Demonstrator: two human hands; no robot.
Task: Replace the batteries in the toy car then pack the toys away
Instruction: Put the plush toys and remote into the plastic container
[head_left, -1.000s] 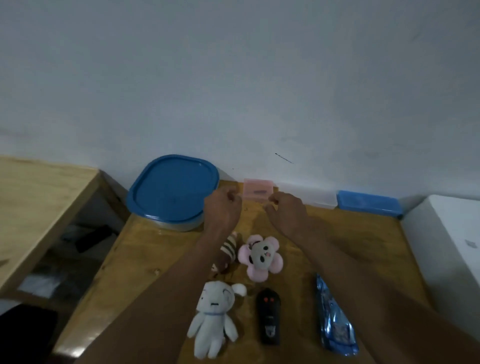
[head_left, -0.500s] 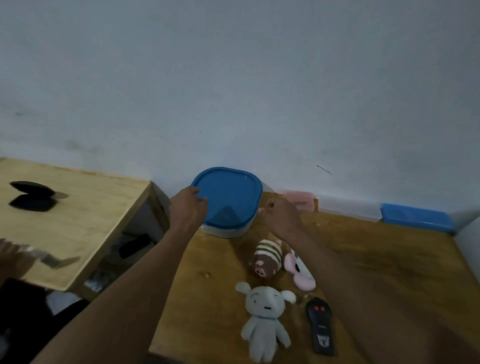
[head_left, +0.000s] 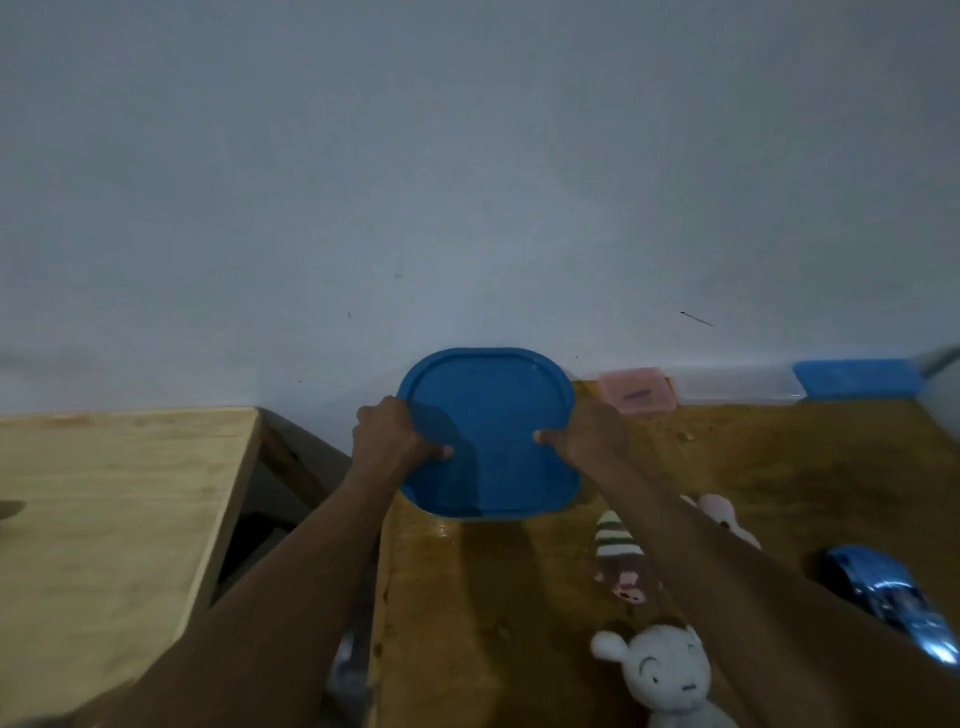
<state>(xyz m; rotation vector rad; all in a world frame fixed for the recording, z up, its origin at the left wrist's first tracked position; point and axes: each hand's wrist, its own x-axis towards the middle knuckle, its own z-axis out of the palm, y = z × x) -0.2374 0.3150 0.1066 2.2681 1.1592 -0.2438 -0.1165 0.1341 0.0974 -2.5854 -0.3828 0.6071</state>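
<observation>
Wooden table (head_left: 467, 597) — left hand (head_left: 389, 436), right hand (head_left: 592, 434), fingers (head_left: 384, 409) curled round blue lid (head_left: 493, 415); toy car (head_left: 883, 592) lies diagonally.

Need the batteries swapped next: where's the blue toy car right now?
Head view, lower right: the blue toy car lies on the table, right of the striped plush.

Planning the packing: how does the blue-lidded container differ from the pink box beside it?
The blue-lidded container is far larger than the pink box. The left hand and right hand grip the container; the pink box is not held. Both are plastic and near the wall.
</observation>
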